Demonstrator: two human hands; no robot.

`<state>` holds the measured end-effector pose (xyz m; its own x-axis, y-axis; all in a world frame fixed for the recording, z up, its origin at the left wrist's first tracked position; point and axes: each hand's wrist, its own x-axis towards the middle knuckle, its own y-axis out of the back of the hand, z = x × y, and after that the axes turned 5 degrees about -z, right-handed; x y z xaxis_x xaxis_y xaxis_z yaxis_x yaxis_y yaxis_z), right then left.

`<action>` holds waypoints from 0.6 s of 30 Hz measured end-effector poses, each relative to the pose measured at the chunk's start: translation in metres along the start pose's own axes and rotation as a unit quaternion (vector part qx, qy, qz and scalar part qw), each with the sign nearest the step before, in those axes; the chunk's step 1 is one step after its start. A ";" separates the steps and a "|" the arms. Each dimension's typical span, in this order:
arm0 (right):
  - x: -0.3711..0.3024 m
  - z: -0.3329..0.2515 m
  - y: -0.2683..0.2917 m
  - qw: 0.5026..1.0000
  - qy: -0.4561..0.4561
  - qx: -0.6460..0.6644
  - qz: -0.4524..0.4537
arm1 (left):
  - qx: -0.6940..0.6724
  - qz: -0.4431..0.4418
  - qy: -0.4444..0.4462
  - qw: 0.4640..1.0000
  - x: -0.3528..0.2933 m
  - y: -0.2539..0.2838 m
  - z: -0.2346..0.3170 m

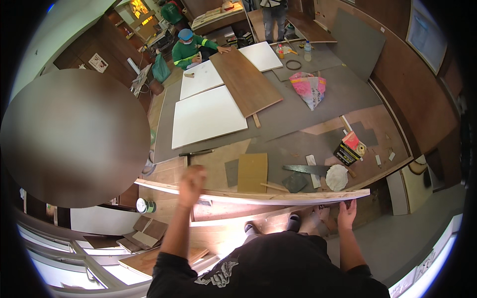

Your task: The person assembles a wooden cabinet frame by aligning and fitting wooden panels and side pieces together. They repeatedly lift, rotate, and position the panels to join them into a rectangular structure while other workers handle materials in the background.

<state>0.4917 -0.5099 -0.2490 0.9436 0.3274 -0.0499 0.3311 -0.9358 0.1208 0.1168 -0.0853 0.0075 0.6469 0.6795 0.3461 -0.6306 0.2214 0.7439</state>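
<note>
A long plywood board (pixel 278 196) stands on edge in front of me, its pale edge running from left to right. My left hand (pixel 191 185) rests on top of that edge near its left part, blurred, fingers curled on it. My right hand (pixel 347 213) grips the board's right end from below, fingers wrapped on the edge. My shoes (pixel 271 226) show on the floor just behind the board.
Beyond the board lie a hand saw (pixel 308 169), a tan board piece (pixel 252 172), a white round plate (pixel 337 177) and a small box (pixel 349 148). White panels (pixel 206 115) and a brown panel (pixel 244 82) lie farther off, where a crouching person in green (pixel 191 48) works. A tin can (pixel 145 205) sits left.
</note>
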 end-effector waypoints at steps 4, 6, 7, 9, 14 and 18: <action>-0.002 -0.033 0.004 0.998 -0.035 0.040 -0.041 | 0.096 -0.084 -0.077 0.989 0.001 -0.061 0.080; 0.000 -0.039 0.008 0.993 -0.069 0.083 -0.040 | 0.171 -0.077 -0.073 0.979 -0.001 -0.070 0.088; 0.001 -0.043 0.010 0.992 -0.072 0.086 -0.053 | 0.157 -0.078 -0.057 0.983 -0.001 -0.071 0.086; 0.003 -0.054 0.010 0.990 -0.080 0.090 -0.079 | 0.126 -0.080 -0.023 0.988 0.001 -0.071 0.080; 0.010 -0.082 0.012 0.986 -0.119 0.065 -0.095 | 0.140 -0.129 0.041 0.981 0.004 -0.068 0.087; 0.016 -0.099 0.016 0.986 -0.124 0.059 -0.097 | 0.147 -0.114 0.046 0.982 0.005 -0.072 0.084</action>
<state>0.5124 -0.5069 -0.1496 0.8263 0.4740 -0.3042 0.4886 -0.8719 -0.0314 0.2013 -0.1567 0.0039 0.7063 0.6995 0.1088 -0.3149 0.1727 0.9333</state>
